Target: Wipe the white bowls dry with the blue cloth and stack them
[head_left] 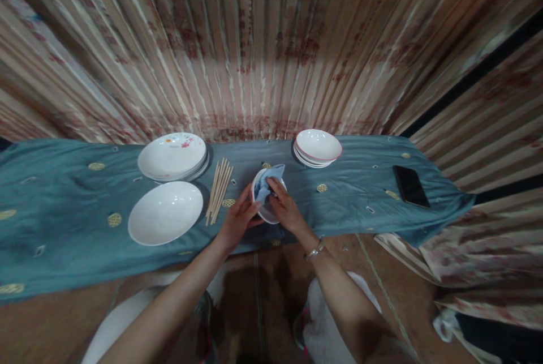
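Note:
A white bowl [271, 215] with a red rim is tilted in front of me above the table's front part. My left hand [238, 218] grips its left side, thumb over the rim. My right hand [286, 208] presses a light blue cloth [263, 183] against the inside of the bowl, and part of the cloth sticks up past the far rim. To the left of my hands lies a bundle of wooden chopsticks [219, 191].
A large white bowl [165, 214] sits at the left, before a stack of flower-patterned plates [172, 155]. Several red-rimmed bowls [318, 146] are stacked at the back right. A black phone [410, 185] lies farther right on the teal tablecloth [72, 200]. Curtains [254, 58] hang behind.

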The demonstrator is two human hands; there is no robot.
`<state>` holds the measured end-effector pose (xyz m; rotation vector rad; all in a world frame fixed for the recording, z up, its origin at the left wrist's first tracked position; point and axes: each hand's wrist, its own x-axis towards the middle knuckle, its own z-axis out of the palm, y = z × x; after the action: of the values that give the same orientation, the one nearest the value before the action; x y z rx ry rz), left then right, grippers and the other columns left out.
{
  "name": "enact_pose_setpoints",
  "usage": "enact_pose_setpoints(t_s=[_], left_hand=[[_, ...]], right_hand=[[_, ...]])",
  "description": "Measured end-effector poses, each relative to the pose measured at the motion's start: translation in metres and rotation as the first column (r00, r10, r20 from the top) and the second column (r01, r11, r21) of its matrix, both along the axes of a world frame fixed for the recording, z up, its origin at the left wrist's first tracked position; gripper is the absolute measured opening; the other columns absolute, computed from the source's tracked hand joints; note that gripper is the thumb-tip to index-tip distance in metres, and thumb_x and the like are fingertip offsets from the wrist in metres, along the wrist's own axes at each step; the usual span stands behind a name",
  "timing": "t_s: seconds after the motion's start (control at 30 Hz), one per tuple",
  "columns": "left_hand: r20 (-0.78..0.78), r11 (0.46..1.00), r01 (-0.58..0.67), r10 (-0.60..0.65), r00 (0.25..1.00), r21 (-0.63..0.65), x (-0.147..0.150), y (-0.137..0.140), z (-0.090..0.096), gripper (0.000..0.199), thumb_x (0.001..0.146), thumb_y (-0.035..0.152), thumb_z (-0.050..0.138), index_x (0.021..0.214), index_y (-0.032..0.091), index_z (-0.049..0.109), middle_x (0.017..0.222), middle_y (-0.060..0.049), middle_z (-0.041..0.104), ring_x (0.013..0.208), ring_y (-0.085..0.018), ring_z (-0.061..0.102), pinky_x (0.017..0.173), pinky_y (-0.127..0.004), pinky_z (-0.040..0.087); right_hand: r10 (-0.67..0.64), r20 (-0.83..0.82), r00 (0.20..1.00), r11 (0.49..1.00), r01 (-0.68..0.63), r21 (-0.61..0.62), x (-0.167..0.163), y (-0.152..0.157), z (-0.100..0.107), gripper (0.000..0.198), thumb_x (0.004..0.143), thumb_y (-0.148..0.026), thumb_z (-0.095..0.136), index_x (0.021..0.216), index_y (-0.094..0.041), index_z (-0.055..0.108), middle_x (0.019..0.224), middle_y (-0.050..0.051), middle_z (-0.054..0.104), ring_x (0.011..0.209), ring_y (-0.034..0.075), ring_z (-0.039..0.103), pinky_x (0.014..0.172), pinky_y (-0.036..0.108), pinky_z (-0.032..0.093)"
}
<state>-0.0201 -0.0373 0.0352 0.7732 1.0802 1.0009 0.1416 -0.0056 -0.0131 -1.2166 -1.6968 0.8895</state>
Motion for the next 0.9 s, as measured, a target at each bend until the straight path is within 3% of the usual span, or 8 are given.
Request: enact_pose_setpoints(t_s=[0.17,0.33,0.57,0.8,0.9], left_hand=[[0.005,1.000,-0.002,0.002,1.000,-0.004,0.000,0.000,0.001,0.081,0.071,0.034,0.079,0.144,0.028,0.045,0.106,-0.005,0.072,0.105,-0.027,0.065,0.077,-0.037,0.060],[0.022,1.000,-0.011,0.011,1.000,0.011,0.000,-0.001,0.001,0.078,0.072,0.032,0.079,0.143,0.028,0.047,0.105,-0.006,0.072,0.099,-0.025,0.067,0.076,-0.036,0.060],[0.021,0.999,-0.011,0.011,1.000,0.035,0.000,-0.001,0.000,0.074,0.072,0.034,0.078,0.141,0.029,0.050,0.099,-0.004,0.072,0.095,-0.023,0.067,0.075,-0.037,0.061],[0.040,0.999,-0.030,0.030,0.999,0.020,0.001,0.000,-0.002,0.083,0.068,0.037,0.081,0.143,0.025,0.048,0.101,-0.006,0.072,0.100,-0.027,0.066,0.076,-0.039,0.061],[0.037,1.000,-0.025,0.025,0.999,0.018,0.000,0.001,-0.002,0.079,0.070,0.041,0.079,0.142,0.026,0.049,0.114,-0.008,0.069,0.108,-0.030,0.063,0.075,-0.040,0.061]], right_hand=[[-0.057,0.133,0.990,0.998,0.056,0.014,0.002,-0.002,0.000,0.054,0.089,-0.015,0.039,0.143,-0.012,0.046,0.152,0.014,0.041,0.144,0.020,0.036,0.122,0.038,0.023],[-0.127,0.242,0.962,0.988,0.100,0.121,0.003,-0.006,0.002,0.050,0.088,-0.012,0.040,0.136,-0.018,0.053,0.144,0.011,0.051,0.136,0.022,0.045,0.118,0.042,0.032],[-0.148,0.472,0.869,0.986,0.095,0.136,0.000,-0.011,0.019,0.040,0.089,-0.011,0.040,0.123,-0.010,0.061,0.134,0.021,0.056,0.122,0.032,0.054,0.108,0.052,0.038],[-0.136,0.504,0.853,0.985,0.065,0.157,0.006,-0.012,0.022,0.028,0.089,-0.013,0.042,0.105,-0.015,0.066,0.115,0.016,0.065,0.108,0.028,0.061,0.102,0.046,0.041],[-0.112,0.507,0.854,0.989,0.046,0.141,0.010,-0.013,0.021,0.024,0.088,-0.012,0.046,0.098,-0.017,0.067,0.109,0.014,0.068,0.105,0.026,0.062,0.100,0.042,0.044]])
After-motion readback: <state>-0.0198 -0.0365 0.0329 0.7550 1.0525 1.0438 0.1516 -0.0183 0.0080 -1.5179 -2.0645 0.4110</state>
